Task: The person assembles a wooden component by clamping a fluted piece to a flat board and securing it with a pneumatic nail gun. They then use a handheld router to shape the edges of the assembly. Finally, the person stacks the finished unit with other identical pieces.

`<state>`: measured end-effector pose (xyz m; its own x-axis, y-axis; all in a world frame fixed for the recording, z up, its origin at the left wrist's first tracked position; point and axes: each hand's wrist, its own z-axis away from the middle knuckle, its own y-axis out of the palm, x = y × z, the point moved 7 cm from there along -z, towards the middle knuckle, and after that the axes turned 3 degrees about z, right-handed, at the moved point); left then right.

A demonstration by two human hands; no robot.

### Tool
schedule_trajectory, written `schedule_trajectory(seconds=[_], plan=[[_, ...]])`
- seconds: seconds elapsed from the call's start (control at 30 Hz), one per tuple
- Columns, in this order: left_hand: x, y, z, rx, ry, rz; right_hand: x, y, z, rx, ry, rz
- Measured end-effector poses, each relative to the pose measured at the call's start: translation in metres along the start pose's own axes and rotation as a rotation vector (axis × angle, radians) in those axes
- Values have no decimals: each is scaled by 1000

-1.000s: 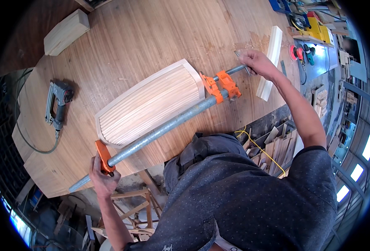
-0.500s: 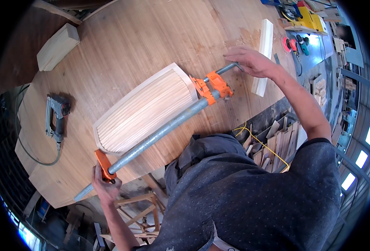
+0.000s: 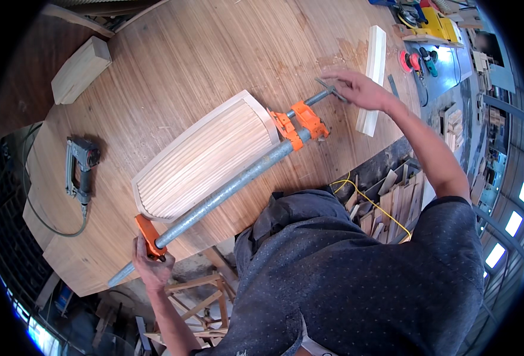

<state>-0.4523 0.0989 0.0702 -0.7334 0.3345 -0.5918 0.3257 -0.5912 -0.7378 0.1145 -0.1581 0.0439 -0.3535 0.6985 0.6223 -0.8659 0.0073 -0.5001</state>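
A long pipe clamp (image 3: pixel 226 185) with orange jaws lies slanted along the near side of a curved wooden panel (image 3: pixel 205 157). The panel has a pale rim and ridged, slatted strips inside. My left hand (image 3: pixel 152 270) is closed around the clamp's lower-left orange jaw (image 3: pixel 148 234), which sits at the panel's lower corner. At the other end, the orange screw head (image 3: pixel 303 123) stands by the panel's right edge. My right hand (image 3: pixel 360 90) is at the crank handle (image 3: pixel 332 90) of the screw, its fingers stretched out over the bar and touching it.
On the wooden tabletop (image 3: pixel 173 65) a nail gun (image 3: pixel 83 169) with a hose lies at left. A wood block (image 3: pixel 81 71) stands at the far left, a pale wood strip (image 3: pixel 376 56) beyond my right hand. Offcuts (image 3: pixel 395 204) and a yellow cord (image 3: pixel 380 210) are below the table's right edge.
My right hand's fingers have shifted slightly about the crank handle, and the bar has turned to a different angle. My left hand stays on its jaw; the panel keeps its place.
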Motion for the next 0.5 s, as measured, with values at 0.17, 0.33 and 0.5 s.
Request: schedule_trajectory(seconds=[0.17, 0.33, 0.5], plan=[[0, 0, -1, 9, -19, 24, 4, -2, 2, -58, -411, 388], [-1, 1, 0, 18, -46, 44, -32, 1, -20, 195, 277, 19], [-2, 1, 0, 2, 4, 39, -26, 3, -17, 35, 272, -57]])
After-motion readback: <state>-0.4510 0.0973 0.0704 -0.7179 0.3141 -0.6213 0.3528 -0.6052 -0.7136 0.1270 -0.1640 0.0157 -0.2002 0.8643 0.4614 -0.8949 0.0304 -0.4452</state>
